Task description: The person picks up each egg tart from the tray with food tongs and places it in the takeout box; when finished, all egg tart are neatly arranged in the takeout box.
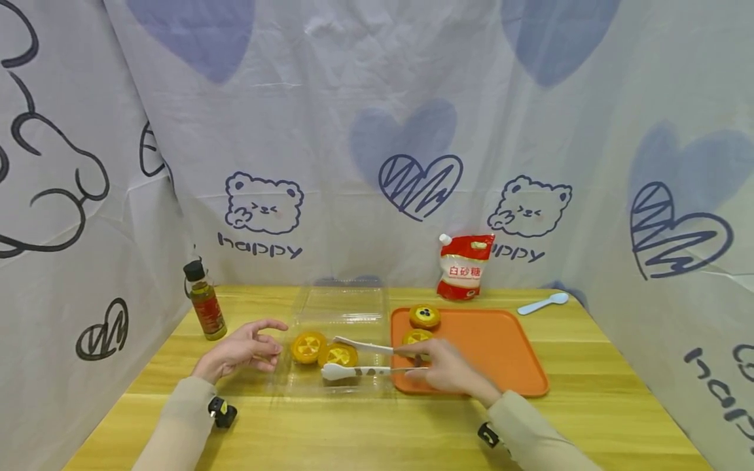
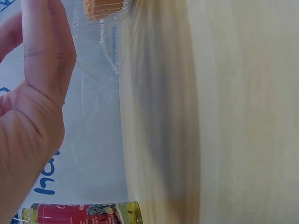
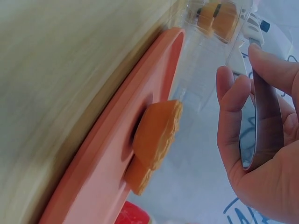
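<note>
In the head view my right hand (image 1: 444,366) holds metal tongs with white tips (image 1: 362,371), thumb and fingers pressing on the two arms. The tips stand apart on either side of an egg tart (image 1: 339,354) in the clear plastic box (image 1: 341,304), whose lid is raised. Beside that tart sits another egg tart (image 1: 307,347). My left hand (image 1: 244,350) hovers just left of the box, fingers loosely bent, holding nothing. On the orange tray (image 1: 483,347) are two more tarts, a dark-dotted one (image 1: 425,316) behind another (image 1: 417,336), partly covered by my right hand.
A bottle of yellowish liquid (image 1: 209,311) stands at the left, behind my left hand. Behind the tray is a red and white sugar pouch (image 1: 464,268). A pale spoon (image 1: 543,303) lies at the back right. A printed cloth (image 1: 341,144) closes off the back.
</note>
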The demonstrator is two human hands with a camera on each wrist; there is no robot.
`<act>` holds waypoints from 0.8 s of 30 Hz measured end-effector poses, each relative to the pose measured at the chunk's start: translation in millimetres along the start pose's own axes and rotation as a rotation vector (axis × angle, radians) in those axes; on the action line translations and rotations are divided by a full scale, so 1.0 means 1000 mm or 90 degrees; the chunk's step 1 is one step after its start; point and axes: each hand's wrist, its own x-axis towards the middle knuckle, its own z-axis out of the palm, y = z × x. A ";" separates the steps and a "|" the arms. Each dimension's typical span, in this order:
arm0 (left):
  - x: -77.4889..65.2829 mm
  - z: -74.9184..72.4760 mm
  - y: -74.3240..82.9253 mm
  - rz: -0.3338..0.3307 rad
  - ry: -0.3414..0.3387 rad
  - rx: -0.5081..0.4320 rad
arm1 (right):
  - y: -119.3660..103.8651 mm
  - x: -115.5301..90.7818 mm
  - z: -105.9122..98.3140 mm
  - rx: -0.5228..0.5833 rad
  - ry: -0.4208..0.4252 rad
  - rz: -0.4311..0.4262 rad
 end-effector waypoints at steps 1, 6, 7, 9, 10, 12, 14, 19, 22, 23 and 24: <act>-0.001 -0.001 0.000 0.001 0.003 0.002 | -0.001 0.001 0.002 -0.003 -0.004 -0.004; -0.007 -0.002 -0.004 0.001 0.011 0.018 | -0.004 0.005 0.006 -0.003 -0.024 -0.009; -0.007 -0.002 -0.004 0.001 0.010 0.020 | -0.004 0.005 0.006 -0.001 -0.026 -0.007; -0.003 0.000 -0.004 0.000 0.003 0.019 | -0.004 0.005 0.005 -0.002 -0.027 0.001; -0.001 0.000 -0.004 0.002 0.002 0.017 | -0.004 0.004 0.004 -0.005 -0.025 -0.001; 0.003 0.002 -0.002 0.004 -0.001 0.015 | -0.003 0.003 0.002 -0.014 -0.024 -0.008; 0.005 0.002 -0.002 0.004 -0.002 0.011 | -0.003 0.004 0.001 -0.022 -0.022 -0.017; 0.007 0.002 -0.002 0.002 0.001 0.006 | -0.006 0.006 0.000 -0.026 -0.028 -0.010; 0.005 0.001 -0.002 -0.001 0.005 0.004 | -0.008 0.009 0.001 -0.025 -0.043 -0.001; 0.005 0.001 -0.003 -0.002 0.006 0.004 | -0.009 0.010 0.002 -0.026 -0.047 0.001; 0.004 0.000 -0.003 -0.003 0.007 0.003 | -0.010 0.011 0.002 -0.030 -0.049 0.001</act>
